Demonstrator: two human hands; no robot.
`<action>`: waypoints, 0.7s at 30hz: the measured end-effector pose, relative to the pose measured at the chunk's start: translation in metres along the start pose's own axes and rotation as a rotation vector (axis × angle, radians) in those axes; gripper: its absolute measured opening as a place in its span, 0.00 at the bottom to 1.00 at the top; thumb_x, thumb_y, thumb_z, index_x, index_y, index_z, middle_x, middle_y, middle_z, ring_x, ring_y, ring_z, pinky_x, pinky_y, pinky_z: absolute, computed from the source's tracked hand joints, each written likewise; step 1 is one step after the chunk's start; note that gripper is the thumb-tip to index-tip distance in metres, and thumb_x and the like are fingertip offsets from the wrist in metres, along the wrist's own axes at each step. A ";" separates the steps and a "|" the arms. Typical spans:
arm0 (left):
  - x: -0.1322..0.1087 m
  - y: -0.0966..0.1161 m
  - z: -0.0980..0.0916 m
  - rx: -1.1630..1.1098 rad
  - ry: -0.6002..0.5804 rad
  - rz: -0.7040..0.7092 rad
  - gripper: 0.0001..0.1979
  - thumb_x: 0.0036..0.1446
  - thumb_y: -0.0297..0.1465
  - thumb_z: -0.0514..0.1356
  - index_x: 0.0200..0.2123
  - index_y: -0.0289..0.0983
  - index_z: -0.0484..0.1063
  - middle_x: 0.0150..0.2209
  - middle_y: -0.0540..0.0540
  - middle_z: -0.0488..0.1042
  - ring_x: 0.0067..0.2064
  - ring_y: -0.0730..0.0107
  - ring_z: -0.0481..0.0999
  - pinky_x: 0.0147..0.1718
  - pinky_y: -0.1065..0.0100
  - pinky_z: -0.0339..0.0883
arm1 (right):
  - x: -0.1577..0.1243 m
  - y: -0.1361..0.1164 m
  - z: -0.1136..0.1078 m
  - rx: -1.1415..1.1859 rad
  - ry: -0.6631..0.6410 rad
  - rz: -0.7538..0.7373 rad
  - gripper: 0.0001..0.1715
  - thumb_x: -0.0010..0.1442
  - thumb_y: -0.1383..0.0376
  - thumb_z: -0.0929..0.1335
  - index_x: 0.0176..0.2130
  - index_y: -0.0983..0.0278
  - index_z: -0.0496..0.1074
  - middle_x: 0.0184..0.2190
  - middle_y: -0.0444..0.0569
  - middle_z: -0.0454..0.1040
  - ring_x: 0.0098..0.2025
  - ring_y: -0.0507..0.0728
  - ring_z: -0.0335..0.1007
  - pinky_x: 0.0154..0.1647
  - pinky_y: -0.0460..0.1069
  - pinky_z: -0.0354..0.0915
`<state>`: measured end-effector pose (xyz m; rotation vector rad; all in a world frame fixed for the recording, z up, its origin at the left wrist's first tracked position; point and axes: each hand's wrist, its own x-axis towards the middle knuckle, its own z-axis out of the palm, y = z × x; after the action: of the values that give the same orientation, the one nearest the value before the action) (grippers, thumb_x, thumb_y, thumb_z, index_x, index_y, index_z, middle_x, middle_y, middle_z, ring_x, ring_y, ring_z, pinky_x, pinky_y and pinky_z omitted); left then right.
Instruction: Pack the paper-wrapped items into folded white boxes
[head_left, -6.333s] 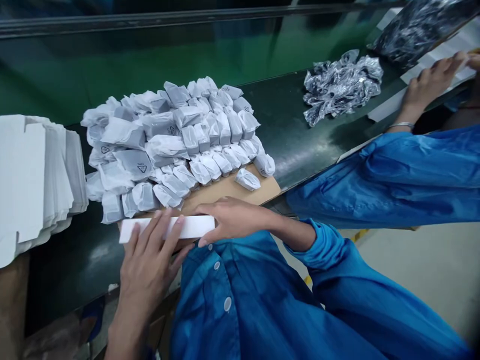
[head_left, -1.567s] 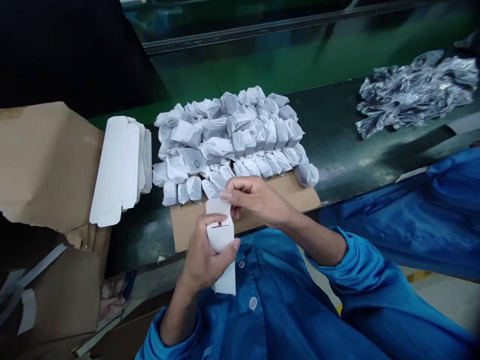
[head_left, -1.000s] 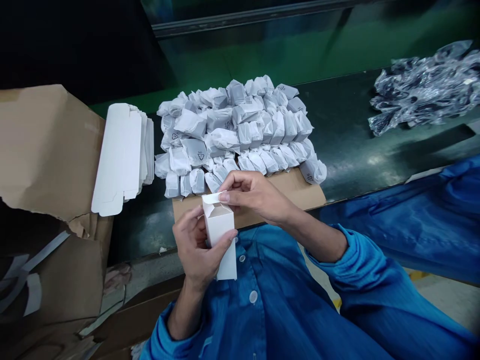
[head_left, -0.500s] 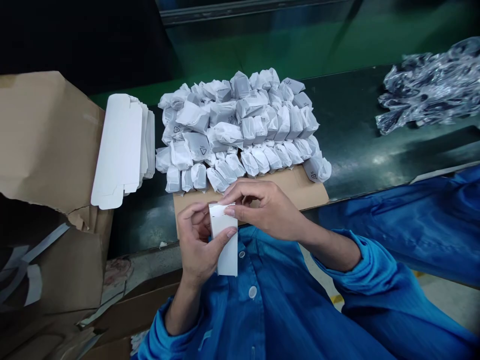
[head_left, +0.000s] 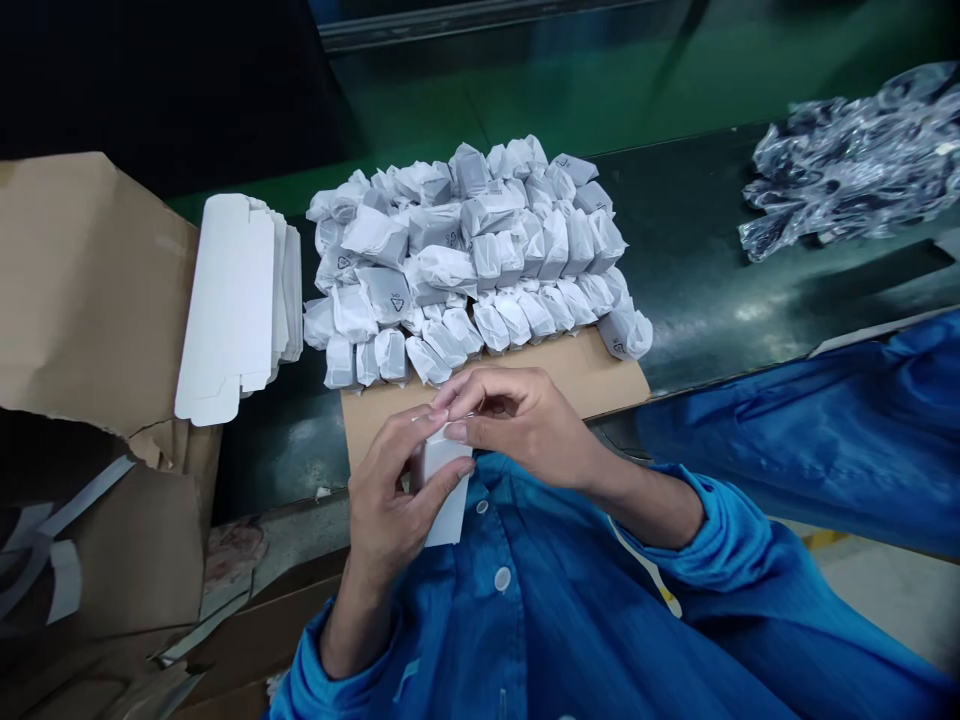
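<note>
A small white carton (head_left: 448,508) stands upright close to my body, its top end partly hidden by fingers. Around its sides is wrapped my left hand (head_left: 394,485), thumb on the front face and fingers at the upper left edge. My right hand (head_left: 517,420) pinches the carton's top end between thumb and fingers, its fingertips meeting those of the left. Just beyond my hands, several white-wrapped parcels (head_left: 442,265) lie in rows on a flat cardboard sheet (head_left: 607,375).
A stack of flattened white cartons (head_left: 225,310) leans by a large brown cardboard box (head_left: 90,290) on the left. Clear plastic-bagged dark items (head_left: 855,165) lie at the right on the dark green bench (head_left: 697,290). A blue-clothed person (head_left: 772,430) is close on my right.
My left fingers have moved up over the carton's top end to meet my right fingertips, covering more of it. The carton has tilted slightly.
</note>
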<state>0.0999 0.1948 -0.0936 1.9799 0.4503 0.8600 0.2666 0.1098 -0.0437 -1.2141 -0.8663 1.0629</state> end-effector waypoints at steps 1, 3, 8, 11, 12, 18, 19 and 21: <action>0.001 0.000 0.001 -0.023 0.013 0.014 0.29 0.51 0.24 0.71 0.55 0.47 0.71 0.51 0.46 0.76 0.53 0.61 0.77 0.48 0.61 0.76 | -0.002 0.002 0.002 -0.052 0.017 -0.039 0.07 0.59 0.63 0.73 0.32 0.65 0.76 0.42 0.50 0.80 0.41 0.55 0.76 0.44 0.51 0.72; 0.002 0.000 0.003 -0.081 0.075 0.040 0.26 0.51 0.24 0.71 0.53 0.45 0.72 0.49 0.46 0.77 0.53 0.62 0.78 0.47 0.62 0.76 | -0.008 0.007 0.006 -0.217 0.030 -0.195 0.05 0.63 0.65 0.71 0.35 0.65 0.77 0.45 0.52 0.80 0.47 0.56 0.77 0.50 0.53 0.72; -0.001 -0.001 0.015 -0.167 0.217 0.009 0.19 0.55 0.26 0.69 0.48 0.43 0.71 0.48 0.46 0.77 0.52 0.64 0.79 0.48 0.62 0.75 | -0.010 0.027 0.008 -0.553 0.021 -0.547 0.09 0.66 0.63 0.68 0.45 0.62 0.76 0.52 0.54 0.78 0.56 0.57 0.74 0.57 0.55 0.69; -0.004 -0.005 0.023 -0.164 0.272 -0.028 0.14 0.56 0.29 0.68 0.45 0.42 0.71 0.48 0.46 0.77 0.52 0.62 0.79 0.50 0.59 0.74 | -0.003 0.031 0.001 -0.587 -0.030 -0.523 0.09 0.68 0.62 0.66 0.45 0.61 0.75 0.53 0.52 0.77 0.57 0.56 0.72 0.59 0.54 0.67; -0.004 -0.006 0.024 -0.160 0.309 -0.041 0.14 0.56 0.30 0.69 0.44 0.42 0.70 0.47 0.46 0.77 0.52 0.61 0.79 0.50 0.57 0.74 | -0.003 0.031 -0.001 -0.569 -0.046 -0.492 0.11 0.68 0.60 0.67 0.48 0.61 0.74 0.54 0.52 0.76 0.59 0.56 0.71 0.59 0.53 0.67; 0.014 -0.016 0.015 -0.282 0.675 -0.295 0.17 0.60 0.34 0.64 0.47 0.44 0.61 0.50 0.47 0.73 0.46 0.57 0.81 0.36 0.54 0.80 | -0.041 0.034 0.007 -0.886 0.033 -0.236 0.50 0.59 0.47 0.72 0.69 0.64 0.52 0.65 0.61 0.64 0.61 0.66 0.68 0.54 0.59 0.71; 0.017 -0.018 0.013 -0.281 0.707 -0.321 0.15 0.62 0.35 0.62 0.48 0.44 0.60 0.50 0.46 0.73 0.47 0.56 0.81 0.36 0.54 0.80 | -0.049 0.038 0.011 -1.018 0.005 -0.245 0.48 0.61 0.50 0.72 0.69 0.65 0.52 0.64 0.62 0.65 0.60 0.67 0.68 0.54 0.59 0.71; 0.018 -0.022 0.010 -0.204 0.736 -0.299 0.13 0.64 0.37 0.59 0.49 0.44 0.60 0.50 0.45 0.72 0.53 0.55 0.79 0.42 0.52 0.80 | -0.057 0.048 0.014 -1.220 -0.021 -0.269 0.38 0.66 0.60 0.68 0.69 0.65 0.54 0.59 0.62 0.71 0.54 0.65 0.72 0.51 0.58 0.71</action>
<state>0.1204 0.2115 -0.1085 1.3157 1.0024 1.3624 0.2289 0.0609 -0.0867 -1.9690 -1.7420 0.2385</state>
